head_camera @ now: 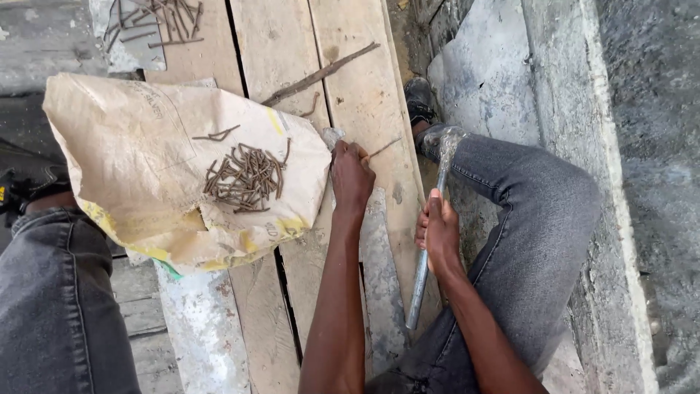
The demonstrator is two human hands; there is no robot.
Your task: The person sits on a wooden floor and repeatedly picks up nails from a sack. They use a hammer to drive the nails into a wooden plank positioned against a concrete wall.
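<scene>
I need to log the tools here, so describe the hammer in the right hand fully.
The grey metal hammer has a long, slim, tube-like handle and a worn, dusty steel head near the bent knee in grey jeans. It points head-up, away from the person, tilted slightly. The right hand closes round the handle near its middle, leaving the lower end free above the wooden planks. The head touches nothing that can be made out.

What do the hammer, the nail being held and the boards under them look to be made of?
Hammer in the right hand: all metal by the look, with a dull grey tubular handle and a worn grey head.
Nail pinched by the left hand: thin, brown and matt, probably rusted steel.
Boards: pale, rough, unpainted wood with visible grain and open gaps between the planks.
</scene>
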